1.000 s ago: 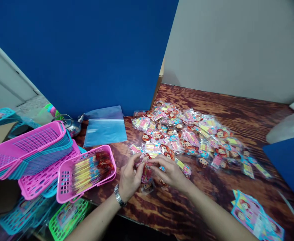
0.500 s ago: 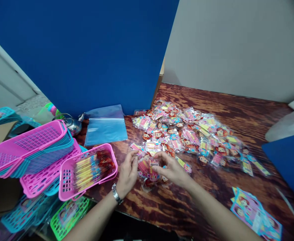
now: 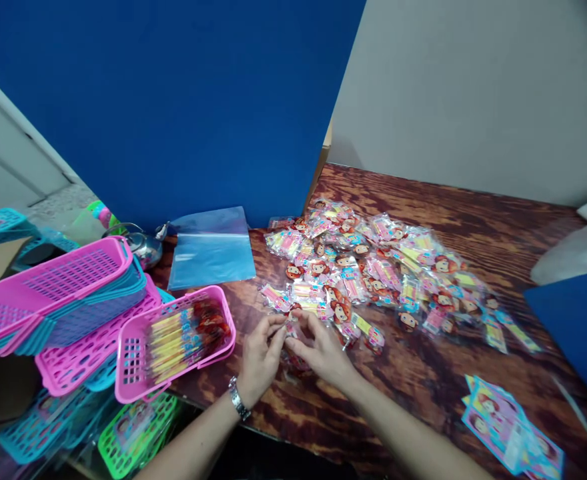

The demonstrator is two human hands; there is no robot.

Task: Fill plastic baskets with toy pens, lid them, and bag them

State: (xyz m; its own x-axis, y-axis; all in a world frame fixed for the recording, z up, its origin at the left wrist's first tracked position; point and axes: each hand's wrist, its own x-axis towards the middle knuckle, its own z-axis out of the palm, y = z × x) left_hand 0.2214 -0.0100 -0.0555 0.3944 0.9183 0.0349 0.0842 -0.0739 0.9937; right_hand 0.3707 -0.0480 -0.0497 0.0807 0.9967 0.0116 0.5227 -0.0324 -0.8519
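My left hand (image 3: 261, 357) and my right hand (image 3: 321, 350) meet at the near edge of a wooden table (image 3: 423, 380), fingers pinched together on small clear packets (image 3: 293, 363) of cartoon-face items, mostly hidden under the hands. A wristwatch (image 3: 237, 399) is on my left wrist. Just beyond the fingers spreads a big heap of the same packets (image 3: 373, 270). Left of my left hand a pink basket (image 3: 173, 340) holds a row of packets.
Stacked pink and blue baskets (image 3: 58, 300) and a green one (image 3: 133, 430) sit at the left. A clear plastic bag (image 3: 211, 250) lies before the blue partition (image 3: 173, 100). Printed cards (image 3: 508, 427) lie at the near right. A blue board (image 3: 573, 320) is at the right edge.
Both hands lifted a small bundle of packets half a second ago, then lowered it and closed together over it near the table edge.
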